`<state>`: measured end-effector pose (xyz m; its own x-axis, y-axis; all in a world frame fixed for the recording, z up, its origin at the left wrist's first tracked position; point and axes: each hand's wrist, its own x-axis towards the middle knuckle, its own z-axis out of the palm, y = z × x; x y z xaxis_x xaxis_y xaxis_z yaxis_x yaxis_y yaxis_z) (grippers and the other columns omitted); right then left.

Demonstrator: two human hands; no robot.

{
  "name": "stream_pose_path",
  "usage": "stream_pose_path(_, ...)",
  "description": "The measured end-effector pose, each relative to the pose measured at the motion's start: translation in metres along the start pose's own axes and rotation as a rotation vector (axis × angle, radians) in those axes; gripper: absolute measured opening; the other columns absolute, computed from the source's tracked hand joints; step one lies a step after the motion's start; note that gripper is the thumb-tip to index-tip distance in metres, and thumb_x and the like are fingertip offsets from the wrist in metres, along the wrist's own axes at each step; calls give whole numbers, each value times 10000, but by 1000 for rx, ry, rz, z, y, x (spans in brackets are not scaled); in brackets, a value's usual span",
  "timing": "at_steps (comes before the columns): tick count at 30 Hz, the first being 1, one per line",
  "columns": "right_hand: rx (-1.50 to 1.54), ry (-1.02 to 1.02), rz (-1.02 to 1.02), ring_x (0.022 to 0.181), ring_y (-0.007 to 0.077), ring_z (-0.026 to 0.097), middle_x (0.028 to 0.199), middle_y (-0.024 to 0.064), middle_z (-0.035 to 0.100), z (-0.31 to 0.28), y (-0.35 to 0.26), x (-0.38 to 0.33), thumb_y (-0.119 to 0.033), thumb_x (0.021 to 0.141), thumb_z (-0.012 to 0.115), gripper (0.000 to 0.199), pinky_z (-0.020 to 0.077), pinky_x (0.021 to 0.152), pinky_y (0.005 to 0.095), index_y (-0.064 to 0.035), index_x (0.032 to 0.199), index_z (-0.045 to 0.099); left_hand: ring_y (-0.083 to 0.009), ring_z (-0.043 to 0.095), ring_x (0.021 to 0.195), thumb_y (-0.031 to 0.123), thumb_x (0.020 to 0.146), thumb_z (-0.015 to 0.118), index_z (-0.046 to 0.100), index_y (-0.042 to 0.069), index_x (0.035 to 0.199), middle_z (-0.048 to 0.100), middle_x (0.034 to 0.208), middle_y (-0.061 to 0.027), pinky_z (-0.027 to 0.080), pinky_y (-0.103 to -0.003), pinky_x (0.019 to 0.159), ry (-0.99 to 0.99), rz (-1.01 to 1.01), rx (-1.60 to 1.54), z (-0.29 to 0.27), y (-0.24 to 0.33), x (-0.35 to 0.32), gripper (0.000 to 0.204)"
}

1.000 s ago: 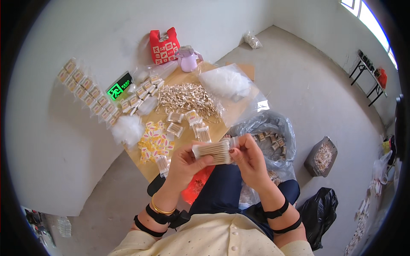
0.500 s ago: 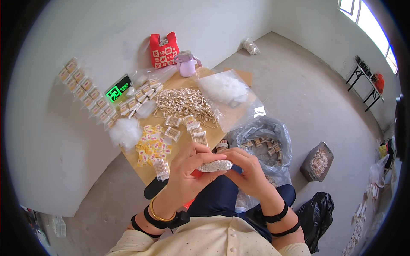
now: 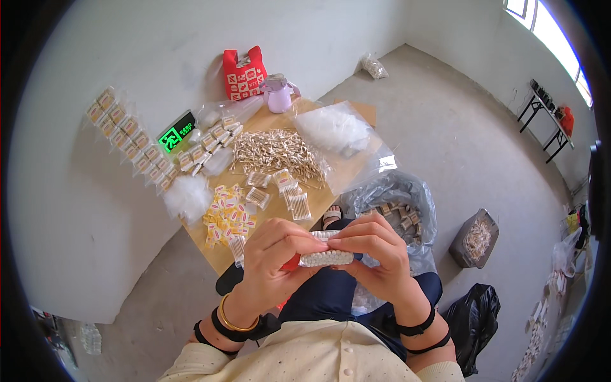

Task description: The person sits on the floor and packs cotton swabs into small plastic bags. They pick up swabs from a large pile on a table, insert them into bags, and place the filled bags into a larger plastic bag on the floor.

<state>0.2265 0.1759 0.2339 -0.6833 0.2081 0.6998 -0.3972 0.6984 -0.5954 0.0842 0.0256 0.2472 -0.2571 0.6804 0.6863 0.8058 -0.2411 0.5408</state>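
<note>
Above my lap, in front of the near table edge, I hold a pack of cotton swabs [image 3: 326, 258] with its rows of white tips facing me. My left hand [image 3: 275, 249] pinches its left side, and my right hand [image 3: 374, 250] grips the right side, thumbs below and fingertips meeting on top. The wrapping between my fingers is partly hidden. Nearest my hands on the table lie several swab packs [image 3: 298, 207], a heap of yellow-and-white paper labels [image 3: 228, 213] and a clear pack of swabs [image 3: 237, 250]. Behind them spreads a pile of loose cotton swabs [image 3: 273, 153].
Labelled packs [image 3: 130, 140] stand in rows at the far left, beside a green lit sign [image 3: 175, 134]. A lilac jug [image 3: 278, 97] and red bag [image 3: 244, 79] stand behind. Right of the table are a bag-lined container [image 3: 423, 197], a grey bin [image 3: 463, 248] and a black bag [image 3: 472, 325].
The pack has tilted, so a second white band shows above the tips. My right fingers have shifted up over its top, and both hands have drawn slightly nearer to me.
</note>
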Motion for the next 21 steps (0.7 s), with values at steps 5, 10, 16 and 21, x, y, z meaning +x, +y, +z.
stream_pose_path(5,78,-25,6,905,252,619,994,59,682,-5,-1,-2,-63,704,772,330,490,798,353,-67,1027,704,-186,631,750,155,677,846,713,122,911,677,871,-25,472,-295,625,9,-3,-41,0,-1,-1,272)
stream_pose_path(10,309,-47,28,909,243,633,990,73,681,-8,7,-3,-32,731,766,312,508,778,342,-51,1035,701,-186,653,749,105,650,831,719,125,945,683,880,-24,479,-296,604,-21,121,-55,-2,1,0,316)
stream_pose_path(16,163,44,36,876,245,633,972,66,673,-3,-3,-1,-49,722,783,305,514,754,331,-53,1017,709,-188,665,760,44,628,800,720,129,959,681,894,-7,490,-297,606,34,168,101,-2,-2,-2,351)
stream_pose_path(21,-29,86,-89,856,236,631,965,56,670,-3,-5,-1,-84,711,793,302,515,730,327,-71,1002,714,-207,667,781,19,633,781,697,119,955,674,923,-17,507,-302,633,55,188,114,-1,-2,-5,347)
